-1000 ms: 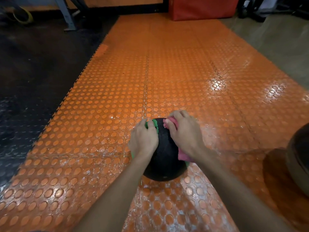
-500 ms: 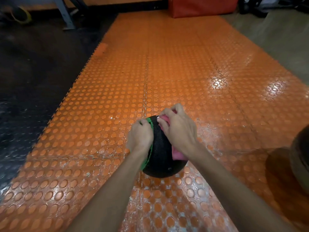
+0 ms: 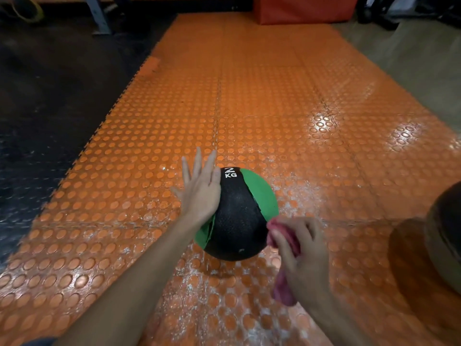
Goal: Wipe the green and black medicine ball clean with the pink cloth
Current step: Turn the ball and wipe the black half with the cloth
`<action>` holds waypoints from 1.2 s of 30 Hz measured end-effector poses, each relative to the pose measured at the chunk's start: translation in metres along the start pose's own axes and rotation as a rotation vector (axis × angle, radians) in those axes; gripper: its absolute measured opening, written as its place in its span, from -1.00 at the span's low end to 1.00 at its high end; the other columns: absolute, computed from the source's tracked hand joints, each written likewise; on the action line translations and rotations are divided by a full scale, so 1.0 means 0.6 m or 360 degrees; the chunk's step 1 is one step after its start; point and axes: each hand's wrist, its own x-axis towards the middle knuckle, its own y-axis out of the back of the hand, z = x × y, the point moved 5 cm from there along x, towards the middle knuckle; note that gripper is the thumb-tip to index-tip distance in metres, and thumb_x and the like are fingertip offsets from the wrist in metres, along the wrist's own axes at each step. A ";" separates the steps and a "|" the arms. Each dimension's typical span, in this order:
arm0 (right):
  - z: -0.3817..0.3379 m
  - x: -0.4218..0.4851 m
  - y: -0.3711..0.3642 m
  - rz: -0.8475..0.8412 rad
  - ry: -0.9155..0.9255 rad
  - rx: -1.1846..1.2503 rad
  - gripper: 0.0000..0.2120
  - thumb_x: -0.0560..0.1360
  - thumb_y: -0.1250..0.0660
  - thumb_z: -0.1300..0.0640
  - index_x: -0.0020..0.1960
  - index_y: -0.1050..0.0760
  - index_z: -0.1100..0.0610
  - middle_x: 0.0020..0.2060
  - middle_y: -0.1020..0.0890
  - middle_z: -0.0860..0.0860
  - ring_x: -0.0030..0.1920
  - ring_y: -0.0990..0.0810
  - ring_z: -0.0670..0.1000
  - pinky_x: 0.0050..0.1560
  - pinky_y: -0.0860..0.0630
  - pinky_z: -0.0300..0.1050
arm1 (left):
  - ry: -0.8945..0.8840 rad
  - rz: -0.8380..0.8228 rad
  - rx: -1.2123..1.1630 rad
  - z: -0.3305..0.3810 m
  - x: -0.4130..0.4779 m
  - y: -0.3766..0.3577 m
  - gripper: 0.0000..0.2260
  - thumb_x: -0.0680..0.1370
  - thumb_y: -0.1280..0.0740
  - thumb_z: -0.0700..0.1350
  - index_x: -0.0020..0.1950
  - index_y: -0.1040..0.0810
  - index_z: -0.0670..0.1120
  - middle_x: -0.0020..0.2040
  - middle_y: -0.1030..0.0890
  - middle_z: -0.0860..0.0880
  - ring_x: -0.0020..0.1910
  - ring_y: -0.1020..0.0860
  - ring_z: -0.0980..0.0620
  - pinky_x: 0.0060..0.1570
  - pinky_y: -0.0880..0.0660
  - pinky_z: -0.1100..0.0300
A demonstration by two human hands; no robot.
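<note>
The green and black medicine ball [image 3: 237,216], marked "2 KG" in white, sits on the orange studded mat [image 3: 274,108]. My left hand [image 3: 199,188] lies flat against the ball's left side with its fingers straight and spread. My right hand [image 3: 303,248] is just off the ball's lower right side, its fingers curled round the bunched pink cloth [image 3: 284,293], which hangs below the palm. A fold of the cloth lies next to the ball's edge; I cannot tell whether it touches.
A second dark ball [image 3: 446,236] lies at the right edge of the mat. A red padded block [image 3: 304,8] stands at the far end. Black rubber flooring [image 3: 50,96] runs along the left, with a metal frame leg [image 3: 98,18] beyond it.
My right hand has come off the top of the ball and moved down to its lower right with the cloth. My left hand has opened flat. The ball has turned, showing the "2 KG" mark.
</note>
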 end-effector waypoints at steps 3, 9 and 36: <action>-0.037 0.068 -0.010 -0.0065 0.0122 -0.0003 -0.78 0.45 -0.24 -0.04 -0.01 -0.53 0.06 -0.12 -0.45 -0.09 -0.13 -0.44 -0.22 -0.17 -0.41 -0.44 | -0.0473 -0.0126 0.0292 0.029 -0.015 -0.008 -0.60 0.59 0.20 0.16 0.43 -0.05 0.29 0.44 0.15 0.30 0.44 0.32 0.17 0.28 0.41 -0.24; -0.037 0.172 -0.072 -0.0397 0.0157 -0.0585 -0.83 0.51 -0.21 -0.07 -0.02 -0.48 -0.01 -0.12 -0.43 -0.05 -0.18 -0.49 0.01 -0.28 -0.44 -0.11 | -0.0309 -0.0214 0.0197 0.042 -0.005 -0.022 -0.64 0.66 0.08 0.02 0.38 -0.34 0.15 0.43 -0.33 0.13 0.46 -0.16 0.13 0.44 0.20 -0.11; -0.089 0.115 -0.094 -0.0197 0.0475 -0.0844 -0.90 0.36 -0.42 0.18 -0.17 -0.52 0.15 -0.24 -0.51 0.10 -0.33 -0.48 0.10 -0.62 -0.19 -0.28 | 0.0400 0.0045 -0.0263 -0.010 0.029 -0.007 -0.65 0.61 0.00 0.00 0.25 -0.49 0.15 0.31 -0.49 0.03 0.33 -0.38 -0.08 0.38 -0.09 -0.23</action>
